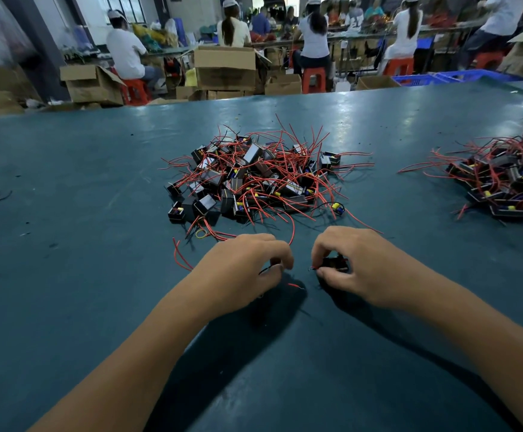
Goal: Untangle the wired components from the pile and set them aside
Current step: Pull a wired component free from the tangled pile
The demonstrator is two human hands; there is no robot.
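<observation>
Right hand point(347, 263) fingers curled around small black component point(335, 264), low over table point(82, 188), just in front of pile point(254, 179). Left hand point(254, 263) pinches its thin wire point(268, 270). Risk: hard tug strains or snaps wire; trailing red leads nearby may snag, dragging pile along.

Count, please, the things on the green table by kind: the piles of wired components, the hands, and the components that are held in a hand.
Piles of wired components: 2, the middle pile and the right pile
Hands: 2, the left hand and the right hand
Components held in a hand: 1, the black component in the right hand
Total: 5
</observation>
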